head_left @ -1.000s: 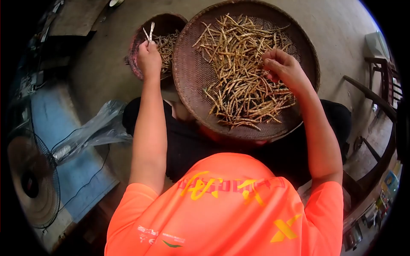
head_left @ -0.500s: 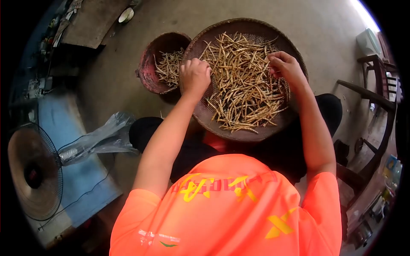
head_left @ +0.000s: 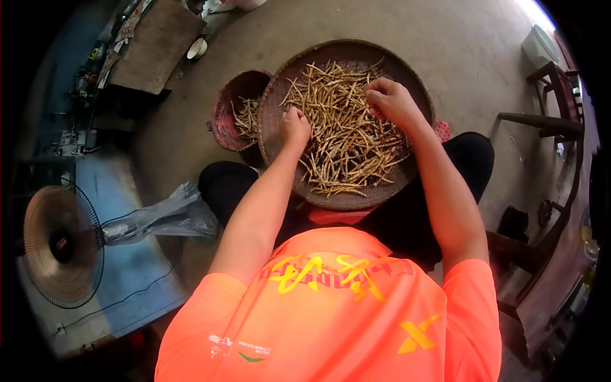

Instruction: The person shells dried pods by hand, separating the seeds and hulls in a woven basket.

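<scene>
A round woven tray (head_left: 417, 76) rests over my lap, spread with dried, yellow-brown bean pods (head_left: 344, 121). At the left side of the pile is my left hand (head_left: 295, 129), its fingers curled in; whatever they may hold is hidden. My right hand (head_left: 389, 102) hovers over the upper right of the pods with thumb and fingers pinched together. Anything between them is too small to make out. Left of the tray, and partly covered by it, stands a reddish basket (head_left: 224, 121) with more pods (head_left: 245, 120) inside.
To the left, a fan (head_left: 62, 245) stands by a blue-topped surface (head_left: 143, 254), with a clear plastic bag (head_left: 168, 213) beside it. A wooden chair (head_left: 560, 118) and a pale bin (head_left: 540, 46) are on the right. A small bowl (head_left: 197, 49) sits on the floor at upper left.
My right hand has moved left, from the tray's right side in over the pods. The left hand stays near the pile's left edge, a little lower. The whole view has shifted slightly.
</scene>
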The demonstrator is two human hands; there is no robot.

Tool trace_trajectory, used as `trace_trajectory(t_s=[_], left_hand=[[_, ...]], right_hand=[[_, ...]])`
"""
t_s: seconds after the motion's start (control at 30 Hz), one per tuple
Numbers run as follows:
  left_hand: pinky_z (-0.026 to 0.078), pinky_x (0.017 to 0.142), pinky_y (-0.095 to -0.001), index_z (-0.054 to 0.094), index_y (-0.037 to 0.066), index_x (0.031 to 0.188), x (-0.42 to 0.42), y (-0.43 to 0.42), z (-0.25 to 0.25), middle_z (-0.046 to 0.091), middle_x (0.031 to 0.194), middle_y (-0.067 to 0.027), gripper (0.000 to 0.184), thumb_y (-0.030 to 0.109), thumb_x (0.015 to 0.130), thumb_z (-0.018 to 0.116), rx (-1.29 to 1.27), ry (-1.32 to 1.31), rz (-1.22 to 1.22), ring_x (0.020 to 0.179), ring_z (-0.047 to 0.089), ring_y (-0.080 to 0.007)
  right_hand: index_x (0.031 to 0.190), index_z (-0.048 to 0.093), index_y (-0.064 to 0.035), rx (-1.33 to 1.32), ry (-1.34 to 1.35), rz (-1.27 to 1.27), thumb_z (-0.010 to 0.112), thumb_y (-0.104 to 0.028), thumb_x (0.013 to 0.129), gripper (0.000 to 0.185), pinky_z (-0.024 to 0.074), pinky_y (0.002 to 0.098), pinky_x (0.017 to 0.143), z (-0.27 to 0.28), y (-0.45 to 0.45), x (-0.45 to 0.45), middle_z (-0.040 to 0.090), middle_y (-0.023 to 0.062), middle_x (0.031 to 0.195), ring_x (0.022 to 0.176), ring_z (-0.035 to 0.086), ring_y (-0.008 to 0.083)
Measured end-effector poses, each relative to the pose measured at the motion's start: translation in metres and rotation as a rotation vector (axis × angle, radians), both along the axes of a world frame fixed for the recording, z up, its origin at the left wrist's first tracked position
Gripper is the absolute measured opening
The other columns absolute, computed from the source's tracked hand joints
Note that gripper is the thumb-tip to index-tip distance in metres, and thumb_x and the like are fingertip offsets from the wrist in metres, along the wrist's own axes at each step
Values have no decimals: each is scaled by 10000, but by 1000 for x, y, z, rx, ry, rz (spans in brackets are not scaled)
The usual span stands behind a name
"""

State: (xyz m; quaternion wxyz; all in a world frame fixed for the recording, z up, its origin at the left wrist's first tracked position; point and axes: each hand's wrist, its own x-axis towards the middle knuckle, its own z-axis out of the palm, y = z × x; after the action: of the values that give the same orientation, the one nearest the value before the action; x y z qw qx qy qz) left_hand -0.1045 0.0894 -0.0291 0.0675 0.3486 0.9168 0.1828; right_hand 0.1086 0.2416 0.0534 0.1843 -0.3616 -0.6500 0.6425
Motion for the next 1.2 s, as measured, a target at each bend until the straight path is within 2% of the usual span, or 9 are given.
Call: trace_trajectory(t_s=[0.23,0.3,0.43,0.6,0.7,0.9,1.1,1.17,1.2], left_hand=[[454,811,-444,600,131,1052,23,14,15,536,1035,-148,244,116,809,619,76,162,-256,971,535,-353],[445,839,-446,616,135,1057,21,22,11,529,1039,-148,254,114,805,627,-8,244,-298,998,528,-349],[440,860,-434,632,135,974,13,19,8,529,1000,-146,203,110,774,656,-36,164,-256,990,521,-342],[449,852,-432,607,123,918,16,4,12,521,1043,-136,145,128,781,654,-52,59,-158,1007,522,-336],[444,861,-428,596,110,905,17,0,11,524,1045,-129,143,138,778,655,47,107,-181,1021,515,-332],[406,882,-468,595,84,919,24,-2,-7,545,1014,-134,135,160,809,613,-73,195,-267,1025,502,-344],[464,738,-422,571,70,823,32,-27,-2,544,906,-128,151,169,773,672,-12,-24,-84,848,552,-322],[468,704,-383,599,72,797,27,-38,0,584,831,-118,146,170,753,698,32,-171,-27,768,573,-271],[458,662,-318,620,59,771,21,-44,-8,612,738,-69,143,168,756,712,104,-248,-42,685,574,-188]], right_hand=[[947,639,-7,58,29,-36,595,-183,858,202,484,268,537,6,0,10,625,40,710,589,599,99],[1009,606,-8,86,2,-4,570,-156,870,206,476,218,539,8,2,15,608,7,757,614,580,66],[945,639,3,125,-19,-36,596,-171,843,206,488,272,567,5,2,17,634,48,718,597,609,101],[935,635,-6,117,-25,15,592,-167,841,191,478,261,560,0,0,17,630,39,706,593,604,95],[928,634,-9,129,-19,28,595,-168,842,185,475,260,552,-2,-4,20,627,38,703,583,600,100],[933,630,1,157,-77,47,604,-167,849,190,484,266,559,-15,-3,33,628,46,725,581,598,107],[958,624,-12,1,-34,50,589,-155,873,170,488,252,558,-1,-18,42,620,34,737,592,580,99],[964,619,-8,-87,6,32,587,-155,878,173,488,245,553,2,-28,41,618,32,744,586,575,96],[970,616,-2,-146,25,11,586,-152,881,176,486,238,543,4,-37,38,615,31,748,584,573,94]])
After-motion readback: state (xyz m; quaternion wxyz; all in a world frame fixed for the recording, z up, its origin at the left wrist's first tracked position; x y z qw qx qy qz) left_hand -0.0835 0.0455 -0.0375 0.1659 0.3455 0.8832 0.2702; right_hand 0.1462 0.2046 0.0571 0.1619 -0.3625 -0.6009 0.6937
